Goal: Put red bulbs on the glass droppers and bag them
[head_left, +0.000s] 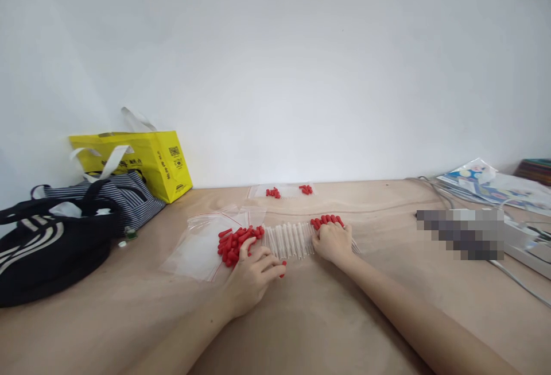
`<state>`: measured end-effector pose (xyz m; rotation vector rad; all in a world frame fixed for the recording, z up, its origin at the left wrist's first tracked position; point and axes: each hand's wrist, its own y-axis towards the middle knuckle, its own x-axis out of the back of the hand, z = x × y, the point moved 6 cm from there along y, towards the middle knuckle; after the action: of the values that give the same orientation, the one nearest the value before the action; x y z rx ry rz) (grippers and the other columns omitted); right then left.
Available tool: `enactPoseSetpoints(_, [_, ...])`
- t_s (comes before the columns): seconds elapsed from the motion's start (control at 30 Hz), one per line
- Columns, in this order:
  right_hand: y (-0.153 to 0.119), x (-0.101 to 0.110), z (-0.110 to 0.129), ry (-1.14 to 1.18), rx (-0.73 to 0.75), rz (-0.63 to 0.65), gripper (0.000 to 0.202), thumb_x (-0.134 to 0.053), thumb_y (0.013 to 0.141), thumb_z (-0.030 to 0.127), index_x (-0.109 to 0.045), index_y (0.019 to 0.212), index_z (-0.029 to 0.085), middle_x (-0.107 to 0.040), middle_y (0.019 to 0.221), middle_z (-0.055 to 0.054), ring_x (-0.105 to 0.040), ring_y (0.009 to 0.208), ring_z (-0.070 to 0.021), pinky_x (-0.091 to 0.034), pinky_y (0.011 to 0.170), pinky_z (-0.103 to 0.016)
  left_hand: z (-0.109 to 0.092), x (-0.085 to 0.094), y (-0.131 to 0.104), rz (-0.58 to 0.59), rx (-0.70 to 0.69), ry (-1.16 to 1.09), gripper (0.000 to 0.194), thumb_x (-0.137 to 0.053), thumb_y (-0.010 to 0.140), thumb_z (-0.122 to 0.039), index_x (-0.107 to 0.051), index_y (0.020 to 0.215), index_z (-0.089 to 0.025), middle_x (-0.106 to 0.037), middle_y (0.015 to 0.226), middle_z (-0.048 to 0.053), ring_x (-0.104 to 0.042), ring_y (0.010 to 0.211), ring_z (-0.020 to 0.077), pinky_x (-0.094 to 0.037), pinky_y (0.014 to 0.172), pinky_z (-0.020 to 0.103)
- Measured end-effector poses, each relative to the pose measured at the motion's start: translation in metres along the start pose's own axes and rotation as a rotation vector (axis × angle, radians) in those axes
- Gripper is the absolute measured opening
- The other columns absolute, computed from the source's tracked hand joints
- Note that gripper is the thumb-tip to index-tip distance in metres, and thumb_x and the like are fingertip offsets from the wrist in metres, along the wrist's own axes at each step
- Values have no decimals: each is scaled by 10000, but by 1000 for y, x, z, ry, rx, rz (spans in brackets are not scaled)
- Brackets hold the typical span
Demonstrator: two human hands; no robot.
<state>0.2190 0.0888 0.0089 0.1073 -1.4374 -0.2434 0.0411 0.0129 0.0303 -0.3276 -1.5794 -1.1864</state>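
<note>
A heap of small red rounded pieces [232,246] lies partly on clear plastic zip bags [191,248]. At the heap's right side is my left hand [255,274], fingers apart, the index finger touching the red pieces. One more red piece [283,269] shows by its outer fingertips. A row of thin whitish sticks [288,241] lies side by side between my hands. My right hand [333,243] rests at the row's right end with curled fingers, their tips hidden. Just beyond it, several red pieces [329,219] line up along the stick ends.
Near the wall, a clear bag [257,192] lies with more red pieces [272,193]. A yellow bag [172,162], a striped bag [142,203] and a black bag [86,248] stand left. On the right are a white power strip [527,251], cables and printed packets [486,182].
</note>
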Motion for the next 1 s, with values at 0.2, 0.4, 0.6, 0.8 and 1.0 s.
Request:
enactPoseSetpoints(0.2, [3,-2,0,-2,-18,31,315,-377,770,290,-654,751,141,-631,851,-140,-528,882,-253,-260,758,-391,-7,-3,1,114,-98,-54,410,-325,710,19,-559,885,-268,-617,831,-21,-493,868,165,-77,963,466])
enactPoseSetpoints(0.4, [4,-3,1,-2,-22,45,294,-404,749,282,-656,805,141,-625,902,-155,-514,916,-260,-252,788,-397,-10,3,4,320,-41,-168,241,-379,822,-132,-534,962,-254,-588,951,17,-452,977,193,-101,950,460])
enactPoseSetpoints(0.6, [4,-3,2,0,-2,30,286,-412,742,274,-653,793,129,-628,888,-151,-521,891,-261,-249,798,-403,-10,5,6,250,101,-208,221,-532,759,-330,-534,959,-237,-588,918,14,-464,926,212,-141,912,452])
enactPoseSetpoints(0.8, [0,0,3,9,42,16,261,-407,755,261,-634,763,131,-622,884,-141,-520,875,-262,-272,778,-398,-3,-4,3,152,282,-136,201,-550,741,-369,-576,869,-216,-588,865,29,-469,832,213,-244,761,390])
enactPoseSetpoints(1.0, [-13,3,7,231,252,-111,193,-356,808,209,-528,786,125,-582,806,-120,-524,780,-213,-347,687,-310,-7,-9,2,93,257,-121,106,-502,790,-265,-598,813,-225,-590,809,6,-477,799,180,-238,751,368])
